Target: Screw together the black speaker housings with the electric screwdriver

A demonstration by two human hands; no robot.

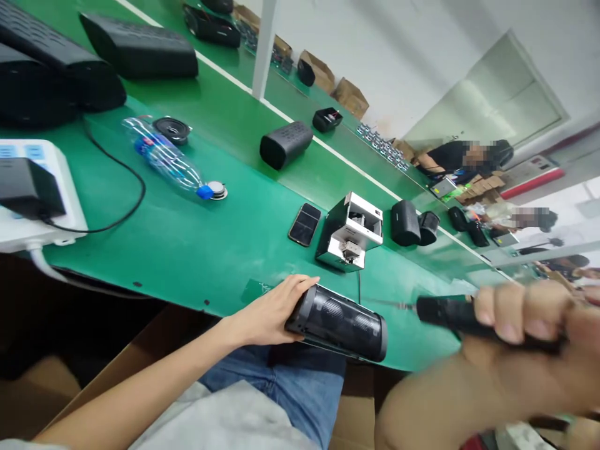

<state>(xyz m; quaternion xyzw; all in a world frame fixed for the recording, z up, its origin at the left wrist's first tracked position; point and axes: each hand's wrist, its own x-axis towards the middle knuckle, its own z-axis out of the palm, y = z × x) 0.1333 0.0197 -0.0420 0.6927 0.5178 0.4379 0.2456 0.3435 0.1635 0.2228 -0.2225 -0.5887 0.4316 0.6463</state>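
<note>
My left hand [276,310] grips the left end of a black speaker [349,322], which lies at the front edge of the green table [225,250]. Its fingers wrap over the top and round the end. At the right, my right hand [525,319] is closed round a black electric screwdriver [443,310], its thin bit pointing left and held to the right of the speaker, apart from it. That hand is partly blurred. Behind the speaker stands a black and silver machine [351,234] with a cable, and a phone [305,224] lies beside it.
At the left lie a plastic bottle [164,156], a round speaker driver [172,130] and a white power strip [65,194] with a black cable. More black speakers [285,145] stand along the table. Past a white post [265,50], people [450,156] sit at the far right.
</note>
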